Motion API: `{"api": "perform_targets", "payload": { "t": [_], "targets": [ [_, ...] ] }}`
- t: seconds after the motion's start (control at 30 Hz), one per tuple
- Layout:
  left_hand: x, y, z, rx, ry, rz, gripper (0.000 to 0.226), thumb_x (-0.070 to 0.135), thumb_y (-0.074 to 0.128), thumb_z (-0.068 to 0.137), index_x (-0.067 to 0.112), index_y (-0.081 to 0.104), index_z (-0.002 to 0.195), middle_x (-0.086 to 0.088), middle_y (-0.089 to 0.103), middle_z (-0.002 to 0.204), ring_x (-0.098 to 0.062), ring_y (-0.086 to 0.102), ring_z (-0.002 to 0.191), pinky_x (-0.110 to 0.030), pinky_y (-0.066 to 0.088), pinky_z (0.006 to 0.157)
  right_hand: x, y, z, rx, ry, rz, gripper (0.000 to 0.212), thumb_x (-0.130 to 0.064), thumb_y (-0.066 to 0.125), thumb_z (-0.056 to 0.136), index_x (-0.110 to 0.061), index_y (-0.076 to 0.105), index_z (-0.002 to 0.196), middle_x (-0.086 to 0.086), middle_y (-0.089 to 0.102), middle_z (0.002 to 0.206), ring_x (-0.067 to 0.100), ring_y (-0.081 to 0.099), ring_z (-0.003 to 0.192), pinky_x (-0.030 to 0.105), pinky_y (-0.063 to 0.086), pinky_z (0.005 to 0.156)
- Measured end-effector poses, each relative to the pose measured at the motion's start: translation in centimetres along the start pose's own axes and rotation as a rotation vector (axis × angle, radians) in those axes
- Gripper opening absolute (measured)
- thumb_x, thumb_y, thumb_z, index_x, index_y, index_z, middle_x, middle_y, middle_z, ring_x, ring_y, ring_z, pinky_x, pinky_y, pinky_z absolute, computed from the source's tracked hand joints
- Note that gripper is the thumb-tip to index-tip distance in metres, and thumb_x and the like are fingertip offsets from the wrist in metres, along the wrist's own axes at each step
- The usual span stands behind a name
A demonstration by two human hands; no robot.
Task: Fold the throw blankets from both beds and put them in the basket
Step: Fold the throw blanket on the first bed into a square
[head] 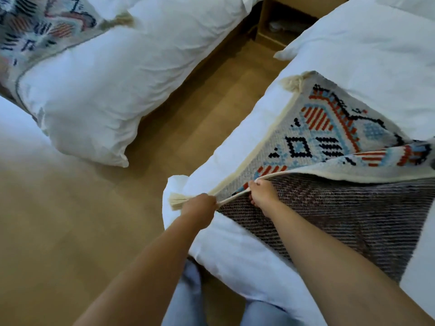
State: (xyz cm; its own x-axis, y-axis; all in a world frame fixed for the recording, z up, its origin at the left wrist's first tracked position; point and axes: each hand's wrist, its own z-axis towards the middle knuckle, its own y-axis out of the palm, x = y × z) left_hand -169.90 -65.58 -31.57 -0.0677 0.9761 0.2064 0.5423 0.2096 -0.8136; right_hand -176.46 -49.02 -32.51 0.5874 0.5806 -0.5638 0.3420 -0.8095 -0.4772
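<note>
On the right bed (235, 255), close to its near corner: first throw blanket (329, 128), bright side up farther away, dark back side turned up nearer. Left grip (200, 205) clenched tight on the corner, right by the cream tassel (175, 201). Right grip (263, 194) just beside, fingers curled round the cream edge. Both close together, with the edge pulled straight between.

Looks like the very start of a fold, with most of the job left to do. Second throw blanket (35, 31) spread out on the left bed (94, 90), not folded. No basket to be seen.

To do this step well:
- Hold the corner tight in the left grip.
- Slide the right grip along the cream edge to the next corner, without letting go.
- Lift both up, clear of the bed.
- Bring corner to corner and line up the edges.
- Pull gently, not hard, so as not to mess up the bed.
- Mind the tassels, and tuck them inside.
- Lay flat and smooth out the bumps before the next fold.
</note>
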Motion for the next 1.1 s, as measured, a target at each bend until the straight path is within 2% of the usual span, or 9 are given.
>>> {"api": "perform_targets", "payload": {
  "t": [0.13, 0.3, 0.43, 0.57, 0.67, 0.77, 0.87, 0.97, 1.1],
  "targets": [
    [-4.1, 0.2, 3.7, -0.029, 0.078, 0.041, 0.023, 0.018, 0.039, 0.096, 0.015, 0.06, 0.105, -0.004, 0.056, 0.106, -0.025, 0.059, 0.096, -0.033, 0.044, 0.071, -1.9, 3.3, 2.4, 0.062, 0.056, -0.002, 0.037, -0.026, 0.043, 0.097, -0.01, 0.044, 0.064, 0.02, 0.055, 0.079, 0.028, 0.054, 0.07, 0.034, 0.041, 0.065],
    [-7.5, 2.8, 7.0, -0.1, 0.169, 0.124, 0.024, 0.018, 0.039, 0.095, 0.017, 0.062, 0.102, -0.004, 0.056, 0.105, -0.026, 0.058, 0.096, -0.032, 0.039, 0.071, -2.0, 6.9, 6.0, 0.06, 0.104, -0.079, 0.034, -0.021, 0.042, 0.094, -0.017, 0.043, 0.06, 0.011, 0.053, 0.073, 0.028, 0.054, 0.075, 0.035, 0.043, 0.068],
    [-9.0, 5.5, 8.9, -0.069, 0.193, 0.173, 0.026, 0.019, 0.039, 0.096, 0.018, 0.064, 0.104, -0.004, 0.056, 0.104, -0.026, 0.054, 0.099, -0.032, 0.034, 0.074, -0.8, 9.3, 8.4, 0.082, 0.125, -0.2, 0.036, -0.023, 0.042, 0.095, -0.014, 0.043, 0.06, 0.011, 0.053, 0.082, 0.028, 0.053, 0.08, 0.03, 0.037, 0.068],
    [-8.9, 6.5, 9.6, -0.053, 0.186, 0.097, 0.026, 0.03, 0.036, 0.097, 0.017, 0.059, 0.097, -0.006, 0.057, 0.102, -0.027, 0.053, 0.099, -0.034, 0.031, 0.073, 0.2, 10.9, 9.3, 0.124, 0.148, -0.256, 0.033, -0.031, 0.04, 0.098, -0.008, 0.055, 0.079, 0.018, 0.059, 0.096, 0.032, 0.055, 0.088, 0.032, 0.036, 0.07],
    [-8.8, 6.2, 9.8, -0.052, 0.15, 0.054, 0.026, 0.037, 0.032, 0.097, 0.018, 0.044, 0.084, -0.007, 0.062, 0.097, -0.028, 0.055, 0.093, -0.035, 0.029, 0.073, 0.3, 11.2, 9.1, 0.183, 0.147, -0.249, 0.038, -0.034, 0.039, 0.098, -0.003, 0.062, 0.098, 0.019, 0.064, 0.107, 0.034, 0.059, 0.095, 0.031, 0.035, 0.07],
    [-8.4, 5.7, 10.1, -0.094, 0.136, 0.099, 0.027, 0.037, 0.032, 0.097, 0.016, 0.047, 0.093, -0.008, 0.062, 0.103, -0.028, 0.056, 0.097, -0.036, 0.03, 0.075, 0.1, 10.9, 8.8, 0.182, 0.141, -0.188, 0.044, -0.037, 0.038, 0.098, 0.0, 0.062, 0.105, 0.02, 0.064, 0.109, 0.033, 0.059, 0.095, 0.031, 0.036, 0.071],
    [-7.8, 4.6, 10.3, -0.117, 0.116, 0.106, 0.027, 0.035, 0.04, 0.092, 0.013, 0.05, 0.105, -0.007, 0.057, 0.108, -0.027, 0.053, 0.101, -0.035, 0.031, 0.078, -0.1, 10.4, 8.4, 0.16, 0.143, -0.087, 0.048, -0.041, 0.037, 0.097, -0.002, 0.062, 0.109, 0.017, 0.064, 0.107, 0.032, 0.059, 0.094, 0.031, 0.039, 0.073],
    [-6.6, 2.9, 10.8, -0.124, 0.163, 0.123, 0.036, 0.036, 0.049, 0.086, 0.014, 0.049, 0.114, -0.005, 0.052, 0.113, -0.026, 0.05, 0.106, -0.035, 0.034, 0.082, 0.3, 9.7, 7.7, 0.14, 0.142, 0.01, 0.044, -0.043, 0.039, 0.096, -0.005, 0.062, 0.101, 0.009, 0.059, 0.09, 0.025, 0.055, 0.079, 0.03, 0.039, 0.068],
    [-3.4, 0.4, 12.4, -0.086, 0.257, 0.175, 0.036, 0.033, 0.049, 0.086, 0.015, 0.05, 0.116, -0.005, 0.055, 0.115, -0.025, 0.052, 0.107, -0.035, 0.037, 0.083, 1.0, 8.0, 7.8, 0.179, 0.143, 0.055, 0.034, -0.037, 0.042, 0.095, -0.016, 0.048, 0.068, -0.001, 0.051, 0.069, 0.017, 0.05, 0.064, 0.028, 0.031, 0.05]
  ]
}}
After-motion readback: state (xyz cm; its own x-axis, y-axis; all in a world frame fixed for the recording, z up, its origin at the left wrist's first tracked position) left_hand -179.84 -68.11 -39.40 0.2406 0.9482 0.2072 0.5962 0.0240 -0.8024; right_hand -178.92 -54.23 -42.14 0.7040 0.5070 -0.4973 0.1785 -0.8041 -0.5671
